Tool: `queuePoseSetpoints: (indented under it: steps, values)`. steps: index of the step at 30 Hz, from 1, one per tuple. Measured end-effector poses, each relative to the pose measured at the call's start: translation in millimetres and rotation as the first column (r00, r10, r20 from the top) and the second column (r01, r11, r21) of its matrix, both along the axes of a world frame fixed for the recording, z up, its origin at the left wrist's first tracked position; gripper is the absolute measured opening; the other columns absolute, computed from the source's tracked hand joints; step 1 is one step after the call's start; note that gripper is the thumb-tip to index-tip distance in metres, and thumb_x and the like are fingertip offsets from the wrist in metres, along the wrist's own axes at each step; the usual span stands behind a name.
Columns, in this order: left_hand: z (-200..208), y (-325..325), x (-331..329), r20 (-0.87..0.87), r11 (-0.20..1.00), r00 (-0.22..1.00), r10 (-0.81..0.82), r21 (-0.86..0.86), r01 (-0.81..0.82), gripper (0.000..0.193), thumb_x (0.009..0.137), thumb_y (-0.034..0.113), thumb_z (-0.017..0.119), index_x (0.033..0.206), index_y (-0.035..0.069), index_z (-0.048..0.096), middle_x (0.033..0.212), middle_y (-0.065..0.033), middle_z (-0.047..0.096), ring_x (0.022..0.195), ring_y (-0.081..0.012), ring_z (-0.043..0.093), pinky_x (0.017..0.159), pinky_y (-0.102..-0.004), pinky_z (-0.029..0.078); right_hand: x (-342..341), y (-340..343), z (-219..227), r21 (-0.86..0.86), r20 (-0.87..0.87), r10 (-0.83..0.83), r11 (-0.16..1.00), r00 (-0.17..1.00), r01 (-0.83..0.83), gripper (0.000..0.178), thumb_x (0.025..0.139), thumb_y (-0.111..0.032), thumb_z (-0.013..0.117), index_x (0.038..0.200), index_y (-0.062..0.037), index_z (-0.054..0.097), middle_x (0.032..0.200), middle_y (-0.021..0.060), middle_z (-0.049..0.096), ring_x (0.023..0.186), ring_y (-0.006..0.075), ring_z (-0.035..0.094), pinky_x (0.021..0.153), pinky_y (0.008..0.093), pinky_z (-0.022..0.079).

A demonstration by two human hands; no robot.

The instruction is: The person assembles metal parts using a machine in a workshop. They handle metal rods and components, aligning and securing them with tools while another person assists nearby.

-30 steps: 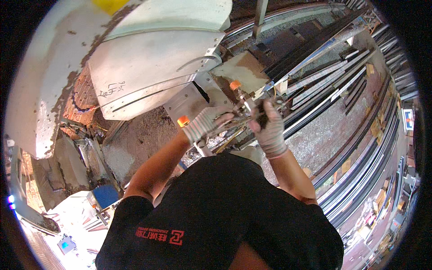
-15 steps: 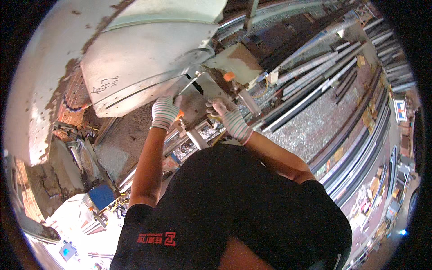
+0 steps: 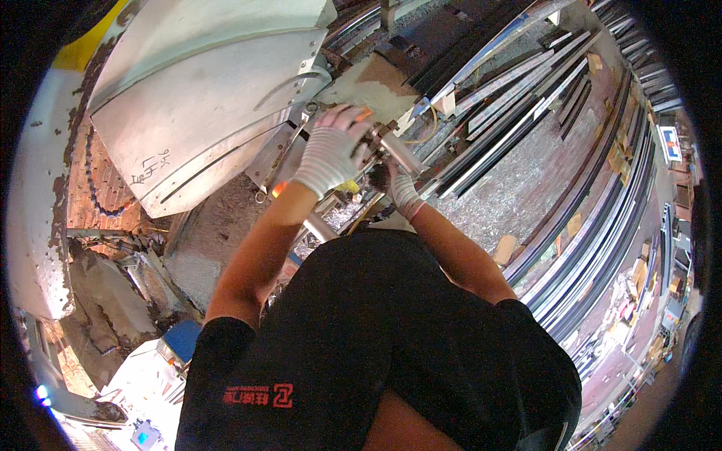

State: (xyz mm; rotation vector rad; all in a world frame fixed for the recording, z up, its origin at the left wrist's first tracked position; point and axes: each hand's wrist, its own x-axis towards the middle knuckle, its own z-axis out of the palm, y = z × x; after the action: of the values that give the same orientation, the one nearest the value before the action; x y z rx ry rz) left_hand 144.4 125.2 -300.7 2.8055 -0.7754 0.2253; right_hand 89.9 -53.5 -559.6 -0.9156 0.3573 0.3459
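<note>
My left hand [image 3: 331,150], in a white striped work glove, reaches over the end of a silver metal cylinder [image 3: 402,154]. Its thumb and fingers stand apart beside an orange piece [image 3: 364,114] at that end. Just below the cylinder is my right hand [image 3: 404,192], gloved too; the cylinder and shade hide most of its fingers. A second silver cylinder [image 3: 320,227] lies near my chest, with an orange tip [image 3: 279,189] at its far end. Between them shows a small yellow thing [image 3: 347,186], its kind unclear.
A large pale metal guard [image 3: 203,113] with handwritten marks leans at the upper left. Long metal profiles [image 3: 594,263] lie in rows at the right. A yellow hose [image 3: 430,128] curves beyond the cylinder. Bright shavings [image 3: 519,180] cover the surface to the right.
My left hand has moved right and away from me, from beside the pale guard to the silver cylinder. My right hand has shifted right, below that cylinder. The whole view has turned slightly.
</note>
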Motion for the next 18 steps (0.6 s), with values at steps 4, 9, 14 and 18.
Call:
queuePoseSetpoints:
  steps: [4, 9, 14, 18]
  values:
    - [-10.6, -43.6, 15.3, -0.032, 0.972, 0.975, -0.218, 0.079, 0.220, 0.053, 0.081, 0.024, 0.073, 0.133, 0.018, 0.062, 0.134, -0.0144, 0.057, 0.137, -0.0350, 0.043, 0.120, -0.0522, 0.027, 7.5, 9.8, -16.9, 0.306, -0.207, 0.002, 0.950, 0.978, 0.063, 0.050, 0.105, -0.040, 0.055, 0.144, -0.0101, 0.047, 0.141, 0.0076, 0.057, 0.124, 0.0266, 0.059, 0.107, 0.0451, 0.050]
    - [-36.0, -70.8, 13.8, -0.095, 0.941, 0.961, -0.259, 0.200, 0.273, 0.051, 0.078, 0.024, 0.074, 0.128, 0.021, 0.066, 0.134, -0.0111, 0.058, 0.136, -0.0339, 0.044, 0.120, -0.0556, 0.027, 8.5, -3.1, -34.9, 0.055, -0.026, 0.189, 0.981, 0.982, -0.188, 0.050, 0.110, -0.037, 0.039, 0.153, -0.0121, 0.037, 0.154, 0.0064, 0.043, 0.141, 0.0250, 0.042, 0.117, 0.0405, 0.038]
    - [-52.4, -69.9, 15.4, 0.037, 0.962, 0.969, -0.242, 0.139, 0.235, 0.015, 0.090, 0.019, 0.059, 0.099, 0.014, 0.070, 0.113, -0.0091, 0.067, 0.131, -0.0315, 0.050, 0.117, -0.0563, 0.033, 5.2, 7.5, -23.7, 0.252, -0.037, 0.052, 0.967, 0.998, -0.041, 0.044, 0.110, -0.021, 0.033, 0.152, -0.0103, 0.038, 0.154, 0.0064, 0.045, 0.139, 0.0218, 0.043, 0.116, 0.0353, 0.036]
    - [-57.3, -68.8, 14.7, 0.100, 0.965, 0.967, -0.234, 0.143, 0.219, 0.022, 0.088, 0.022, 0.059, 0.104, 0.016, 0.073, 0.114, -0.0070, 0.067, 0.130, -0.0303, 0.051, 0.114, -0.0548, 0.036, 3.9, 4.9, 31.0, -0.534, 0.031, 0.323, 0.805, 0.946, -0.257, 0.045, 0.101, -0.002, 0.044, 0.147, -0.0029, 0.042, 0.148, 0.0111, 0.050, 0.134, 0.0225, 0.048, 0.113, 0.0346, 0.039]
